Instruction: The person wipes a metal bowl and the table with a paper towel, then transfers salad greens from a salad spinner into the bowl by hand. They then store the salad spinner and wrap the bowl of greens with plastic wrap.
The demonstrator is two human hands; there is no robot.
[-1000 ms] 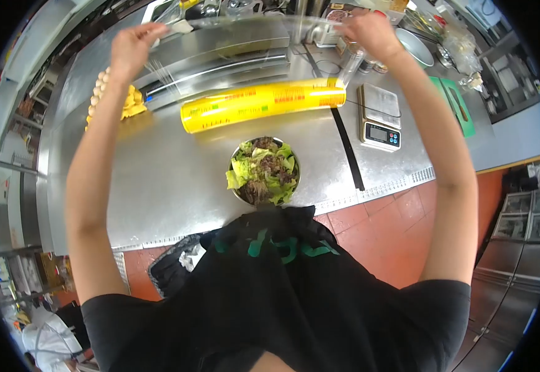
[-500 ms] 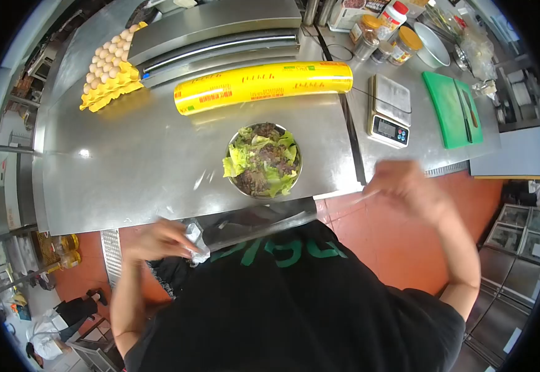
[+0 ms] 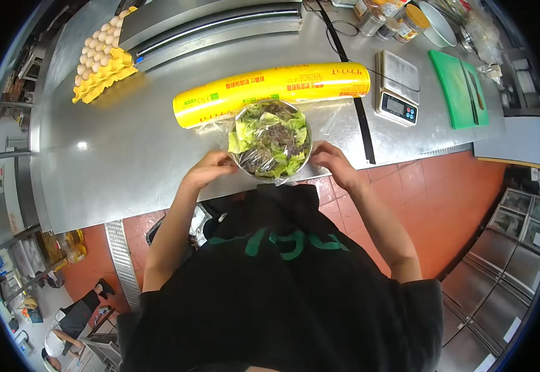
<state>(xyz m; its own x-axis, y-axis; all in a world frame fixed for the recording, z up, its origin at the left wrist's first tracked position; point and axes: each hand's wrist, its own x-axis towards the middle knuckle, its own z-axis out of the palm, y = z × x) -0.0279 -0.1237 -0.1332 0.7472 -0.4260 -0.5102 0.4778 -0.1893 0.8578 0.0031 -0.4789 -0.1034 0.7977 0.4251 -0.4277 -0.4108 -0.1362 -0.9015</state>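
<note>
A round metal bowl (image 3: 311, 146) full of green and purple-tinged lettuce (image 3: 276, 137) stands at the front edge of the steel counter. Clear plastic wrap (image 3: 329, 116) lies over it, shiny across the leaves and loose past the rim on both sides. My left hand (image 3: 211, 168) is at the bowl's left side, fingers closed on the film by the rim. On the opposite side, my right hand (image 3: 336, 163) has its fingers curled in against the rim and the film. Directly behind the bowl lies a thick roll in yellow printed wrapping (image 3: 270, 90), touching or nearly touching it.
A digital scale (image 3: 398, 87) is to the right, then a green cutting board (image 3: 453, 87) with knives on it. Jars (image 3: 412, 23) stand at the back right. Eggs in a yellow tray (image 3: 105, 74) sit at the back left, beside a long metal device (image 3: 214, 37). Another person (image 3: 74, 322) is far off, lower left.
The plastic wrap, stretched between my hands in front of my body, now covers the bowl. Both hands have moved forward and inward to its sides. The bowl is slightly nearer the yellow roll.
</note>
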